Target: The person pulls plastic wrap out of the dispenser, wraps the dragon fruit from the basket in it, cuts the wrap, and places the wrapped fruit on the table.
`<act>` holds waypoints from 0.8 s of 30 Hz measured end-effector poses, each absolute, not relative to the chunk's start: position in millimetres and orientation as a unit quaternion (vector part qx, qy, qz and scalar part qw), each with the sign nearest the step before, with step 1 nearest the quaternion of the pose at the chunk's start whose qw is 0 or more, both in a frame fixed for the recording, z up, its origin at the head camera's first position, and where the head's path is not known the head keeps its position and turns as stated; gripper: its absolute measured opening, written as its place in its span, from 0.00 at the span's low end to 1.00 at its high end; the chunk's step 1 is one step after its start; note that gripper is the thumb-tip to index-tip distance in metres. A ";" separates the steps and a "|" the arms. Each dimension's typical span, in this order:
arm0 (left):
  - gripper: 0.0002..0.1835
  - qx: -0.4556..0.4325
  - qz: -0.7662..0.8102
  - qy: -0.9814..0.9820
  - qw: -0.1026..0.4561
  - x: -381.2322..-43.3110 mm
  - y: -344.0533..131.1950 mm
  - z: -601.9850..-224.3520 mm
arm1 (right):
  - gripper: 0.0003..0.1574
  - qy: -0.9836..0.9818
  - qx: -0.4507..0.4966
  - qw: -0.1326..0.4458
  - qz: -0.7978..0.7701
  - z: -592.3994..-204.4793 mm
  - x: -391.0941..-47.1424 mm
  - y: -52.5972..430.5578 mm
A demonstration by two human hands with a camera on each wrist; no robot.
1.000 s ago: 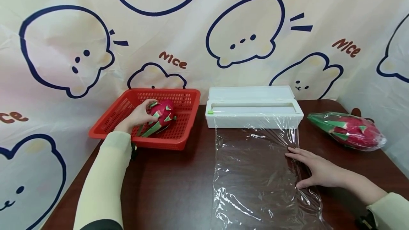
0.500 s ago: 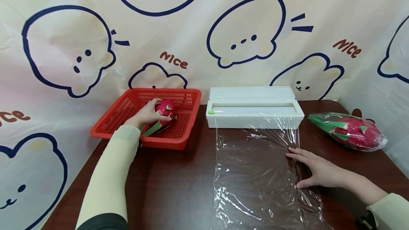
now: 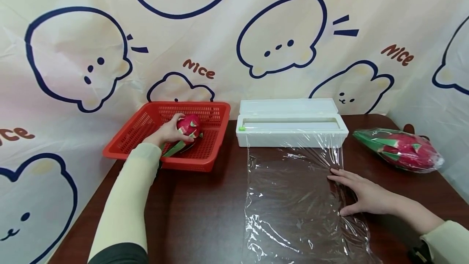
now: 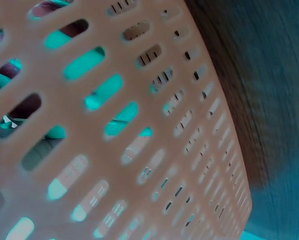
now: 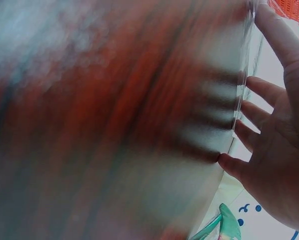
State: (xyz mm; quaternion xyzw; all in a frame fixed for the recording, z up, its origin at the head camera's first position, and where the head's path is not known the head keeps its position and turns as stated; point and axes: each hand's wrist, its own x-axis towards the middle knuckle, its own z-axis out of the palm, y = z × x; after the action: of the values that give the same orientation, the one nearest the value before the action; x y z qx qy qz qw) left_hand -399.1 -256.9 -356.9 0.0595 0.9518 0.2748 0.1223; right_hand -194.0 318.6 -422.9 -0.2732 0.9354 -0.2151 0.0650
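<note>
In the head view my left hand (image 3: 169, 131) curls round a pink dragon fruit (image 3: 189, 124) with green scales, inside a red basket (image 3: 196, 165). The left wrist view shows the basket's slotted wall (image 4: 154, 135), which mostly hides the hand and fruit. My right hand (image 3: 366, 194) is spread, its fingertips resting on the right edge of a sheet of plastic wrap (image 3: 289, 199). That sheet runs forward over the table from a white wrap dispenser (image 3: 289, 138) with its lid raised. In the right wrist view, the right hand's (image 5: 274, 125) fingertips touch the table surface through the film.
A dragon fruit in clear film (image 3: 406, 152) lies at the right of the brown table (image 3: 198, 215). Behind it a small brown object (image 3: 408, 128) shows partly. A printed cloth (image 3: 220, 36) hangs close behind the basket and dispenser.
My left hand has shifted slightly right and further round the dragon fruit, mostly in the first half second. The right hand and the wrap have stayed put.
</note>
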 end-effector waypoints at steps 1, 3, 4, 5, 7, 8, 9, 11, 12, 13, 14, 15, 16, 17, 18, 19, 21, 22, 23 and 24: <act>0.55 0.059 0.279 0.951 0.122 -398.3 -256.1 -357.0 | 0.60 0.936 -0.273 0.064 -0.214 -422.8 -193.9 318.6; 0.56 0.065 0.289 0.947 0.127 -396.6 -254.0 -357.3 | 0.60 0.936 -0.274 0.062 -0.211 -422.8 -193.8 318.6; 0.55 0.067 0.298 0.943 0.132 -396.0 -252.4 -357.6 | 0.60 0.936 -0.274 0.062 -0.211 -422.8 -193.8 318.7; 0.55 0.069 0.308 0.939 0.138 -395.4 -250.4 -357.7 | 0.60 0.936 -0.275 0.061 -0.210 -422.9 -193.9 319.0; 0.55 0.077 0.327 0.930 0.149 -394.3 -245.5 -357.8 | 0.60 0.937 -0.275 0.059 -0.209 -423.1 -194.1 319.4; 0.56 0.079 0.334 0.926 0.155 -393.9 -243.3 -357.8 | 0.60 0.937 -0.276 0.058 -0.208 -423.3 -194.3 319.6; 0.55 0.080 0.338 0.924 0.160 -393.6 -241.3 -357.9 | 0.59 0.936 -0.277 0.057 -0.208 -423.5 -194.4 319.6; 0.55 0.079 0.342 0.922 0.164 -393.7 -238.6 -358.3 | 0.59 0.936 -0.279 0.054 -0.207 -424.1 -194.7 319.6; 0.55 0.080 0.340 0.923 0.163 -393.8 -237.8 -358.5 | 0.59 0.936 -0.279 0.053 -0.207 -424.4 -194.9 319.5; 0.54 0.083 0.336 0.924 0.163 -394.2 -237.4 -359.1 | 0.59 0.937 -0.279 0.053 -0.205 -424.6 -195.0 319.4; 0.53 0.085 0.335 0.925 0.159 -394.8 -237.0 -359.6 | 0.59 0.937 -0.279 0.052 -0.204 -424.8 -195.1 319.4; 0.53 0.089 0.330 0.927 0.154 -395.5 -236.9 -360.2 | 0.59 0.937 -0.279 0.051 -0.203 -425.2 -195.2 319.3; 0.52 0.091 0.328 0.929 0.148 -396.0 -236.7 -360.7 | 0.59 0.938 -0.279 0.050 -0.202 -425.5 -195.2 319.2; 0.52 0.095 0.326 0.930 0.144 -396.2 -236.5 -360.9 | 0.59 0.938 -0.278 0.051 -0.201 -425.6 -195.3 319.2; 0.51 0.097 0.325 0.930 0.142 -396.5 -236.4 -361.2 | 0.59 0.938 -0.277 0.051 -0.200 -425.8 -195.3 319.3; 0.51 0.099 0.325 0.930 0.140 -396.7 -236.1 -361.5 | 0.60 0.938 -0.277 0.051 -0.200 -426.1 -195.2 319.3; 0.50 0.100 0.328 0.929 0.143 -396.2 -235.6 -361.5 | 0.60 0.938 -0.276 0.052 -0.202 -426.6 -194.8 319.3; 0.50 0.098 0.331 0.927 0.147 -395.9 -235.3 -361.3 | 0.60 0.938 -0.275 0.055 -0.204 -426.7 -194.6 319.5; 0.50 0.098 0.332 0.926 0.151 -395.8 -235.0 -361.3 | 0.60 0.938 -0.274 0.057 -0.205 -426.6 -194.4 319.7; 0.50 0.100 0.330 0.926 0.154 -395.6 -234.7 -360.9 | 0.60 0.938 -0.273 0.057 -0.207 -426.6 -194.1 319.8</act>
State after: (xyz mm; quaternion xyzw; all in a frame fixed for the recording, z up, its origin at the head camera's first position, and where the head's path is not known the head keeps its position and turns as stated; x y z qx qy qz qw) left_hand -395.6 -234.7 -360.9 0.0998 0.9260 0.3301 0.1536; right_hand -194.1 319.8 -426.6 -0.2733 0.9376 -0.2073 0.0571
